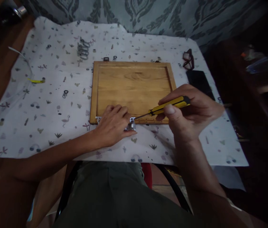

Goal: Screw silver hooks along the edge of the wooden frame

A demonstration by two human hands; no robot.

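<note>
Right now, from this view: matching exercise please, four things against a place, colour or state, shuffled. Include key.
Things
1. Screwdriver
2. Panel
3. Glasses
4. Left hand

Place, colour or state
A. Near the far right corner of the patterned cloth
B. Wooden, lying flat
C. Over a metal fitting at the near edge
D. Yellow and black, gripped in the right hand

Pairs: 1-D, 2-B, 3-A, 4-C
</note>
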